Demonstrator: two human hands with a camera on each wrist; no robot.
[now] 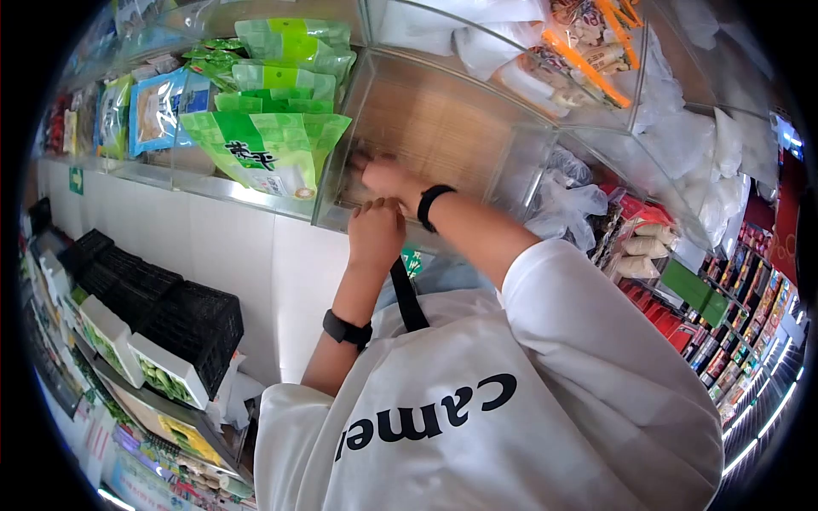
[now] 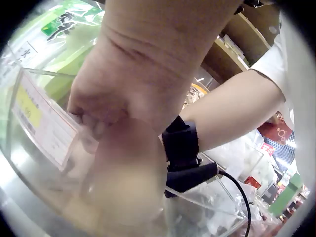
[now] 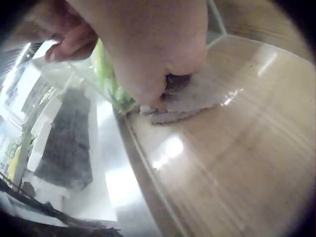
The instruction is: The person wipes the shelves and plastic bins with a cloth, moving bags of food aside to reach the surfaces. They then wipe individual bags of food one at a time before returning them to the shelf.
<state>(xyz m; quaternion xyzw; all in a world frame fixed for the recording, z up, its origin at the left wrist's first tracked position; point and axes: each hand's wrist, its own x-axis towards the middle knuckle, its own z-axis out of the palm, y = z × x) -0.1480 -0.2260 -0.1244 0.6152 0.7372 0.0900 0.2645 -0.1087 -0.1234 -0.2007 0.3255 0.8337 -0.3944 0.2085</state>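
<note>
1. The right hand point(image 1: 388, 179) is clamped on a grey cloth point(image 3: 182, 108), or a thing which looks so, with the fingers curled over it. The cloth is on the wood-look bottom point(image 1: 452, 111) of a clear-walled compartment point(image 1: 520, 162), toward its 8 o'clock corner. Perhaps it is kept low and bunched so that the fingers can press it flat.

2. The left hand point(image 1: 377, 228) is at the compartment's 7 o'clock side, beside the front edge and close under the right wrist. Its fingers look bent, but I cannot tell if they hold something; maybe this hand steadies the person. A price tag point(image 2: 44, 123) is near it.

3. At 9 to 10 o'clock from the compartment, green bags point(image 1: 264, 140) stand close together, probably so that their fronts face the buyers.

4. At 1 to 2 o'clock lie orange-edged bags point(image 1: 588, 51); at 4 o'clock are clear plastic bags point(image 1: 567, 204).
</note>
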